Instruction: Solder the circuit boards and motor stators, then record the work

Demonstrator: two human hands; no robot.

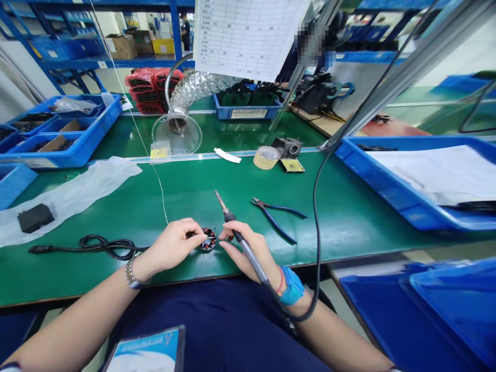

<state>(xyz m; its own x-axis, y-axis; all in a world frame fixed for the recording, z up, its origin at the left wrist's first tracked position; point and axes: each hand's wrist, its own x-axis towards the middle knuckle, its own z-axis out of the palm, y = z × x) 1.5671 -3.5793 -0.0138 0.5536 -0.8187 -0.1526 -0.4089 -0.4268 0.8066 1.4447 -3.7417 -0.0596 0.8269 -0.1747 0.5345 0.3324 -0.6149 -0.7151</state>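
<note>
A small round motor stator (208, 244) with red and copper-coloured windings lies on the green bench near its front edge. Over its left side, my left hand (180, 242) is closed in a pinch. A thin strand of solder wire (158, 178) hangs from above and runs into this hand. My right hand (248, 249) has a soldering iron (250, 256) lying between thumb and fingers, its tip pointing up and away, clear of the stator. The right fingertips are close beside the stator's right edge; whether they touch it I cannot tell.
Blue-handled cutters (274, 216) lie right of the iron. A black power cord (112, 247) is on the left. Behind are a tape roll (266, 157) and a fume hood (177, 135). Blue bins (411, 191) flank the bench. The iron's cable (318, 222) loops over my right forearm.
</note>
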